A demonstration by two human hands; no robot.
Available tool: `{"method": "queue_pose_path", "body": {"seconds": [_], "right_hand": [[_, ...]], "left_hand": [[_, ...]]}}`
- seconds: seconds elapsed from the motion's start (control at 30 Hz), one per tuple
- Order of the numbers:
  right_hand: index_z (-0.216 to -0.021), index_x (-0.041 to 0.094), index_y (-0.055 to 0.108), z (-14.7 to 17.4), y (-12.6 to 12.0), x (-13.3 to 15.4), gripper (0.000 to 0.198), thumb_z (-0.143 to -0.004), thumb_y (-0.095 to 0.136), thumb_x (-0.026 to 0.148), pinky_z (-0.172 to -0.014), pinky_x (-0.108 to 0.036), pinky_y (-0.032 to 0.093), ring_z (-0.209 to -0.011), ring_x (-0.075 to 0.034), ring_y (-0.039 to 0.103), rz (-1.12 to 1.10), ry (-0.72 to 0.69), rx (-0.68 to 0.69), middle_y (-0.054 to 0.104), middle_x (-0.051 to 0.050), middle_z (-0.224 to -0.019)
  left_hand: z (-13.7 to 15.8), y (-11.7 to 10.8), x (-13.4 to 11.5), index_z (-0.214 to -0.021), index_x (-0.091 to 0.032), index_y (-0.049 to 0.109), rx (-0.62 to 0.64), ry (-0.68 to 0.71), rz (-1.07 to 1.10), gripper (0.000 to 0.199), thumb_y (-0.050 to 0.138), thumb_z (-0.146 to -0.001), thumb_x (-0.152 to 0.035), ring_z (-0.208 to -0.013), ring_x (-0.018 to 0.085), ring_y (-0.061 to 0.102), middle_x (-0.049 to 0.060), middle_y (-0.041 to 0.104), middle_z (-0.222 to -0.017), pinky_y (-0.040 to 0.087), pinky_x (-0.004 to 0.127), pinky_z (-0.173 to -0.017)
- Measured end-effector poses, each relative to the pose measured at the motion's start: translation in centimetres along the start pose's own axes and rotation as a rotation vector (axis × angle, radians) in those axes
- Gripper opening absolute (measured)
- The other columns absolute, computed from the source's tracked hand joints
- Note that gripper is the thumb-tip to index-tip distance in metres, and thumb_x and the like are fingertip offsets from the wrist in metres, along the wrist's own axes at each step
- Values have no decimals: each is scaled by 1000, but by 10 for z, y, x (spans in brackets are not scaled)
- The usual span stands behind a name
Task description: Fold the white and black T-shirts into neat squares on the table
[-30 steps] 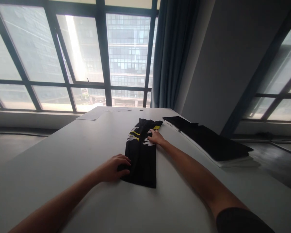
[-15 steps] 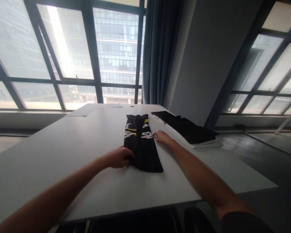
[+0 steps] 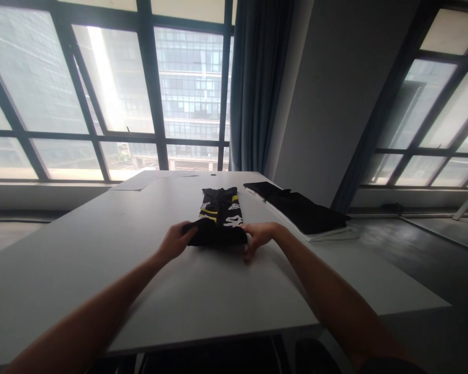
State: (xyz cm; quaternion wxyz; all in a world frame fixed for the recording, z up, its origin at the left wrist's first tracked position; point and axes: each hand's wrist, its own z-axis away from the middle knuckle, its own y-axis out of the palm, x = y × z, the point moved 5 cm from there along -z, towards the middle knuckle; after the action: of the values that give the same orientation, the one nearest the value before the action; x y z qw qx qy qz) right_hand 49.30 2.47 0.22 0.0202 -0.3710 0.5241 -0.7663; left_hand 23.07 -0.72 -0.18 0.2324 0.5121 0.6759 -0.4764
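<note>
A black printed T-shirt (image 3: 219, 210) with white lettering and yellow stripes lies as a narrow folded strip on the white table. Its near end is turned up and over, away from me, making a dark fold across the front. My left hand (image 3: 175, 240) pinches the left corner of this fold, thumb on top. At the right corner is my right hand (image 3: 258, 238), its thumb against the cloth and its fingers curled down beside the edge. The fingertips under the cloth are partly hidden.
Right of the shirt lies a stack of folded black and white clothes (image 3: 302, 208). Thin white sheets (image 3: 134, 181) lie at the table's far left. Beyond the white table (image 3: 148, 306) are windows, a blue-grey curtain (image 3: 253, 88) and a pillar. A dark chair is below the near edge.
The shirt's near end has been lifted and folded away from me, shortening the strip. My left hand has moved forward and left with it; my right hand has come back to the fold's right corner.
</note>
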Motion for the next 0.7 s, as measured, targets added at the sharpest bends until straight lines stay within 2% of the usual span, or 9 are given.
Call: {"method": "queue_pose_path", "body": {"seconds": [0.07,0.13,0.23,0.3,0.37,0.47,0.5,0.57,0.7], "right_hand": [[-105,21,76,-2,2,9,44,-61,85,20,-92,-26,48,-104,-24,64,-34,-63,-19,73,-3,-104],[-95,19,77,-3,1,13,27,-69,77,14,-88,-27,49,-95,-22,65,-71,-93,-23,74,-2,-92],[-84,16,75,3,-1,10,13,-73,72,12,-82,-28,51,-85,-19,65,-197,-87,47,72,-1,-82],[-81,14,73,9,-4,3,8,-73,74,16,-77,-29,52,-78,-18,65,-325,-52,117,70,-2,-78],[-81,13,70,11,-8,-5,14,-74,77,24,-72,-28,53,-73,-16,65,-470,-13,119,69,-2,-77],[-90,13,69,5,-18,-20,32,-82,73,44,-67,-28,56,-74,-17,67,-652,47,-72,71,-6,-86],[-94,14,68,1,-20,-26,38,-85,68,51,-66,-29,56,-77,-19,68,-681,84,-158,72,-8,-90],[-99,14,66,-6,-19,-42,46,-90,59,58,-65,-30,58,-78,-20,68,-672,207,-298,72,-11,-93],[-100,14,65,-18,-9,-65,42,-81,74,50,-62,-29,59,-70,-17,68,-567,374,-371,71,-6,-81]], "left_hand": [[0,-1,-2,-74,-15,65,13,3,7,38,61,-77,-53,-59,15,53,-1,58,-59,41,25,-55],[4,1,-10,-75,-15,66,87,38,15,37,63,-76,-52,-61,15,54,0,60,-61,42,25,-56],[13,6,-26,-75,-14,68,222,68,76,39,68,-74,-53,-62,15,55,1,63,-64,44,25,-55],[17,10,-35,-75,-14,68,259,35,165,42,71,-73,-56,-60,15,55,1,63,-63,45,25,-53],[14,12,-39,-80,-13,69,190,-16,277,46,71,-73,-59,-61,16,58,2,65,-65,48,27,-54],[-3,16,-34,-99,-11,70,27,-70,440,59,64,-78,-66,-79,22,66,9,72,-88,54,31,-67],[-11,19,-29,-107,-10,68,25,-95,469,65,60,-80,-69,-87,23,67,11,73,-96,54,33,-72],[-25,30,-11,-122,-11,62,112,-184,437,74,59,-80,-71,-95,25,67,15,71,-107,55,35,-78],[-40,43,37,-145,-13,42,216,-358,220,97,83,-66,-50,-92,25,69,16,72,-107,54,37,-80]]}}
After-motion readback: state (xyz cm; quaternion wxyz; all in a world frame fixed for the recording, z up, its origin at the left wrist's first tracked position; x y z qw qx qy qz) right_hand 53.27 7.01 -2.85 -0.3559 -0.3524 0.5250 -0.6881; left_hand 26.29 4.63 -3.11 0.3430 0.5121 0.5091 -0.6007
